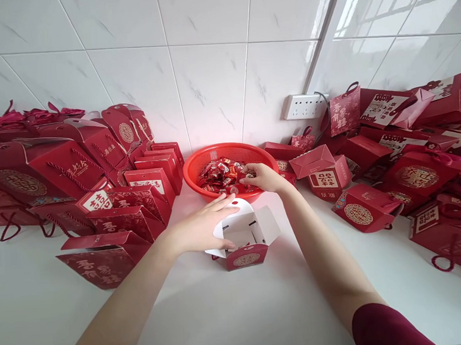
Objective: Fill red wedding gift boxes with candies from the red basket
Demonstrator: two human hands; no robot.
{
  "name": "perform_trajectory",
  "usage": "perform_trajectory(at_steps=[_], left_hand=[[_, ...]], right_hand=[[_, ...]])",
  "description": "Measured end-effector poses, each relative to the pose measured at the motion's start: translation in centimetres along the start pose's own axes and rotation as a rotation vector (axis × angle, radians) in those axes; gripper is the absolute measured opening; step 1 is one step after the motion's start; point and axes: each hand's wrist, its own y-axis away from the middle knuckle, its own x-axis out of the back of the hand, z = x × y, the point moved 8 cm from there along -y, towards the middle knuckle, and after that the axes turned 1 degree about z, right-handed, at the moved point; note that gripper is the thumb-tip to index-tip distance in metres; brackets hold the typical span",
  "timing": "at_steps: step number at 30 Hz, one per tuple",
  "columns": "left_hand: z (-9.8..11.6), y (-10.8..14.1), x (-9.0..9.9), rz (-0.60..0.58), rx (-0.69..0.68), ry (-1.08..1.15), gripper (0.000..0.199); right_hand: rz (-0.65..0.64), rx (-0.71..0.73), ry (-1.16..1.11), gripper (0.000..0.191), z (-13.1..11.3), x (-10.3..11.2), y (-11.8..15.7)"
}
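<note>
An opened red gift box (246,259) with a white inside and a round gold emblem stands on the table in front of me. My left hand (202,229) grips its left side, fingers along the raised white flap and thumb over the inner edge. A few small things lie at the bottom of the box, too hidden to name. Behind it stands a red plastic basket (193,183) of wrapped candies (219,174). My right hand (262,177) reaches over the basket's right side, its fingertips closed on a red-wrapped candy among the others.
Closed red gift boxes (60,164) with rope handles and upright red packets (145,185) line the left. More red gift boxes (414,177) are piled on the right. A white power strip (303,106) is mounted on the tiled wall (209,85) behind the basket.
</note>
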Motion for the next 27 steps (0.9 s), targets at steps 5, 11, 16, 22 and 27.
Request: perform_trajectory(at_steps=[5, 11, 16, 22, 27], left_hand=[[0.3, 0.2, 0.5, -0.019, 0.009, -0.033, 0.088], [4.1, 2.3, -0.2, -0.011, -0.027, -0.086, 0.09], [8.0, 4.1, -2.2, 0.017, -0.174, -0.138, 0.089], [9.7, 5.1, -2.0, 0.11, -0.199, -0.298, 0.076], [9.7, 4.9, -1.0, 0.184, -0.162, -0.395, 0.076]], right_hand=[[-0.002, -0.014, -0.172, 0.03, -1.5, 0.5, 0.6], [0.076, 0.237, -0.181, 0.021, -9.3, 4.3, 5.7], [0.261, 0.307, 0.072, 0.015, -13.2, 7.1, 10.0], [0.43, 0.349, 0.203, 0.036, -13.3, 8.9, 11.3], [0.337, 0.33, 0.167, 0.039, -13.1, 8.9, 11.0]])
